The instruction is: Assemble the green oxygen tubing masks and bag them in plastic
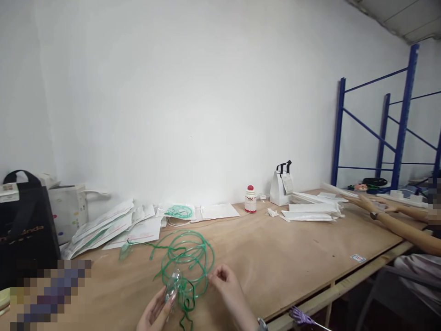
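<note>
At the far left of a wooden table, a black bag stands in front of a white bag with coloured dots. To their right, flat white packets lie overlapping in a heap. Just nearer than the heap is a small translucent green piece.

Near the middle, the person's left hand comes in from the near edge, its fingers closed around a clear plastic piece. This piece is at the near side of a loose coil of green tubing spread on the table, with a dark green strap hanging beside it. Beyond the coil lies a clear bag of green tubing.

The right hand is at the coil's right edge, thumb and fingers curled close together; whether they pinch the tubing, I cannot tell.

Farther right, against the wall, stand a red-capped bottle and a small white bag with black handles, then a pile of white packets. At the far right, another person's arms reach over the table, near a blue metal rack.
</note>
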`<state>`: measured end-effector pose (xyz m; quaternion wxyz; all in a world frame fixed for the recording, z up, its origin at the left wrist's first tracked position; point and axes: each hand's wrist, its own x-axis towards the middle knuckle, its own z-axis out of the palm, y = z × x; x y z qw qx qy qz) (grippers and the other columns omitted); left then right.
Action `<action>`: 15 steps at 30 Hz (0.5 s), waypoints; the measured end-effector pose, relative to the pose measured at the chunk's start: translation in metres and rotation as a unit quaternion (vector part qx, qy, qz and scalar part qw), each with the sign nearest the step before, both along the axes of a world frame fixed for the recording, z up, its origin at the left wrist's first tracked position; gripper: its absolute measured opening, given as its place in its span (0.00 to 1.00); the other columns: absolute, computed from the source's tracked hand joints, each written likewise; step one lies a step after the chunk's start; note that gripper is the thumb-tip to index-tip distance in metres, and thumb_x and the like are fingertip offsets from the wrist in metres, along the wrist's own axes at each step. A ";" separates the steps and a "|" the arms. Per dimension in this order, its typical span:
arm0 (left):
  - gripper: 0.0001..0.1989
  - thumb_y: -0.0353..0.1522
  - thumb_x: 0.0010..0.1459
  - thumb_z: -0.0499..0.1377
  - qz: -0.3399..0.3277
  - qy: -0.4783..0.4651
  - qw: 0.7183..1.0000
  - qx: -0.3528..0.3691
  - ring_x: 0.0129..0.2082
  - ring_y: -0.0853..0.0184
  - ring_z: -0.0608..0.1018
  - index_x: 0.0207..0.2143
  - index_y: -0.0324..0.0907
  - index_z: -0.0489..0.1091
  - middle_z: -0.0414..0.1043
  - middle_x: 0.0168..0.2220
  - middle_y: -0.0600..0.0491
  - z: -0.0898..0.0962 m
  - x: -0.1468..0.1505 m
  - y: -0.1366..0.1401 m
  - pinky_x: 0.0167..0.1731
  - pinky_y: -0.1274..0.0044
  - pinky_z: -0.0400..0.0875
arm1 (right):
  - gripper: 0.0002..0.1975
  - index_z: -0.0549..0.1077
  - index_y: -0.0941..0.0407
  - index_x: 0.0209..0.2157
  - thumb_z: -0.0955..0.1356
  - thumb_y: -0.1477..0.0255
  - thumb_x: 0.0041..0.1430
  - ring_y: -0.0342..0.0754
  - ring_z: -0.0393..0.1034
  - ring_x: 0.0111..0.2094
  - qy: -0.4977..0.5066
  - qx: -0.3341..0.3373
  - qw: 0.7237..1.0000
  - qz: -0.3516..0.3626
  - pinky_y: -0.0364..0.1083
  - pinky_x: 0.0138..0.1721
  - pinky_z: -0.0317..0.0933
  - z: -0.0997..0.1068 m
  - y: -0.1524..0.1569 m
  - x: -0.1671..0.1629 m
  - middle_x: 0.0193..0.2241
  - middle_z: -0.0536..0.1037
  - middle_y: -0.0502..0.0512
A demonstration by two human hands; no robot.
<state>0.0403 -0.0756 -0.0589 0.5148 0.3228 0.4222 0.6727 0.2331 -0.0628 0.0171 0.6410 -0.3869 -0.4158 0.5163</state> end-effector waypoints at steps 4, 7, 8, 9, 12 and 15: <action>0.26 0.38 0.26 0.71 0.024 -0.018 1.000 -0.005 0.50 0.51 0.70 0.33 0.40 0.74 0.78 0.37 0.49 0.024 -0.006 -0.017 0.54 0.63 0.59 | 0.11 0.67 0.57 0.19 0.72 0.69 0.38 0.45 0.67 0.28 -0.003 0.032 0.999 0.017 0.43 0.32 0.60 0.036 -0.022 0.011 0.21 0.72 0.49; 0.28 0.38 0.24 0.71 0.058 -0.028 0.998 0.003 0.52 0.51 0.68 0.33 0.40 0.74 0.78 0.39 0.49 0.030 -0.008 -0.024 0.55 0.64 0.57 | 0.10 0.67 0.57 0.22 0.71 0.67 0.41 0.47 0.67 0.33 -0.014 0.084 0.996 0.019 0.44 0.38 0.59 0.059 -0.034 0.014 0.24 0.72 0.50; 0.28 0.38 0.25 0.71 0.057 -0.034 0.998 0.000 0.52 0.51 0.67 0.34 0.40 0.73 0.78 0.39 0.49 0.030 -0.010 -0.023 0.55 0.64 0.56 | 0.11 0.66 0.57 0.22 0.71 0.67 0.42 0.47 0.67 0.33 -0.025 0.090 0.995 0.021 0.45 0.38 0.59 0.060 -0.035 0.013 0.24 0.72 0.50; 0.28 0.39 0.25 0.71 0.053 -0.040 0.998 -0.007 0.52 0.51 0.67 0.34 0.40 0.73 0.77 0.39 0.48 0.028 -0.011 -0.022 0.56 0.64 0.55 | 0.11 0.65 0.57 0.21 0.70 0.66 0.43 0.47 0.66 0.32 -0.041 0.091 0.995 0.026 0.45 0.37 0.59 0.058 -0.035 0.012 0.23 0.71 0.49; 0.27 0.38 0.25 0.71 0.030 -0.039 0.998 -0.030 0.52 0.50 0.67 0.33 0.38 0.73 0.78 0.38 0.46 0.026 -0.018 -0.015 0.54 0.62 0.57 | 0.10 0.63 0.56 0.20 0.68 0.67 0.43 0.44 0.64 0.25 -0.152 0.083 0.983 0.061 0.43 0.30 0.58 0.034 -0.026 0.003 0.19 0.68 0.47; 0.25 0.35 0.26 0.72 0.048 0.021 0.998 -0.038 0.51 0.48 0.68 0.32 0.36 0.73 0.77 0.39 0.42 0.038 -0.031 -0.013 0.54 0.61 0.58 | 0.06 0.64 0.56 0.20 0.67 0.73 0.41 0.47 0.65 0.28 -0.286 0.079 0.953 0.054 0.44 0.32 0.59 -0.004 -0.017 -0.006 0.21 0.69 0.48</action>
